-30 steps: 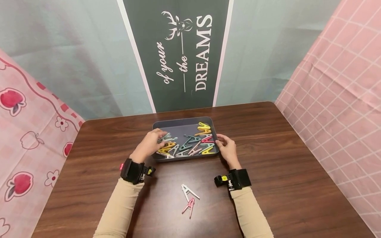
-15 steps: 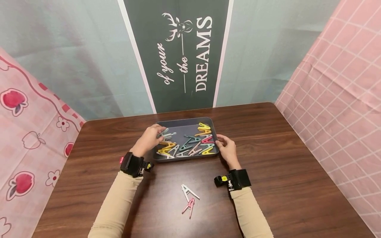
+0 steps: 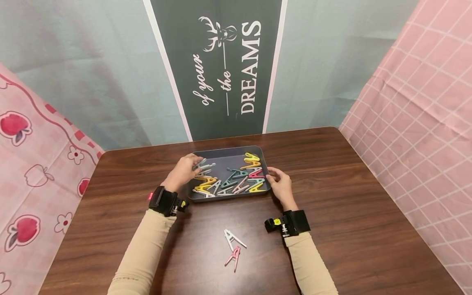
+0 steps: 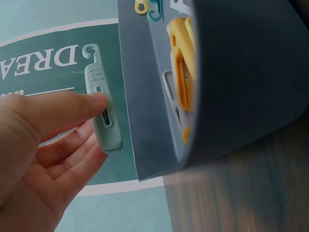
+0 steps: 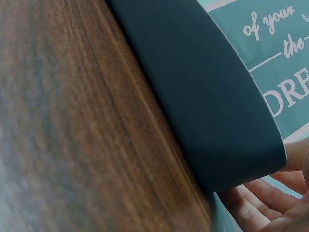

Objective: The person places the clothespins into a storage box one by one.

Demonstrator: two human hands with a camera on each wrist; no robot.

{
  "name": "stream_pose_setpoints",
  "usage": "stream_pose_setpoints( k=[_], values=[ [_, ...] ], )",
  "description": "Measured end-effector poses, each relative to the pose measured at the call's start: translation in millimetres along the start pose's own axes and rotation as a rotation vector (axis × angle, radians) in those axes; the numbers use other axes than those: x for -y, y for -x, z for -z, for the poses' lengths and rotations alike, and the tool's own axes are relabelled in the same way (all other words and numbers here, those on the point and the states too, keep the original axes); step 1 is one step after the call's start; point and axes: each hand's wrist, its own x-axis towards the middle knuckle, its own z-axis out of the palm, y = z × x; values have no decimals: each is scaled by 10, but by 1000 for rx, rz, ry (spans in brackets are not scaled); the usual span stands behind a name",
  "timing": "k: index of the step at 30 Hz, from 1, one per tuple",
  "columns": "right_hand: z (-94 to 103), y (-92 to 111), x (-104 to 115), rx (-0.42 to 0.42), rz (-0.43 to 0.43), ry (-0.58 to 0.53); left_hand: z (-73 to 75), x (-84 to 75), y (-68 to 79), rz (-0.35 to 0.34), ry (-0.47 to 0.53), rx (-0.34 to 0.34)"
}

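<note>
My left hand (image 3: 183, 172) pinches a pale green clothespin (image 4: 104, 111) between thumb and fingers, over the left end of a dark grey tray (image 3: 225, 153). The clothespin has a small hook at one end. Several yellow, orange, teal, pink and white clothespins lie in the tray, mostly along its near and right sides. At the tray's right side, my right hand (image 3: 281, 182) holds the wall. In the right wrist view the tray's outer wall (image 5: 207, 96) hides part of the thumb and fingers.
A white clothespin (image 3: 229, 235) and a pink clothespin (image 3: 236, 251) lie on the brown wooden table (image 3: 332, 213), nearer than the tray. A grey-green curtain (image 3: 121, 82) with printed lettering hangs behind. Pink cloths (image 3: 424, 102) hang at both sides.
My left hand has lifted slightly up and away to the left, with the pale green clothespin in its fingers. The right hand has stayed at the tray's side.
</note>
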Motion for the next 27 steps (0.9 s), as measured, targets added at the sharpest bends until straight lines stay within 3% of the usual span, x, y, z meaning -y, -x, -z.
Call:
stream_pose_setpoints(
  k=[16,27],
  values=[
    [-15,-7,-3,-4,-2,3,-130,128,-90,40,-62,26],
    [-6,5,16,-6,2,16,-233,173,-115,51,-74,-14]
  ],
)
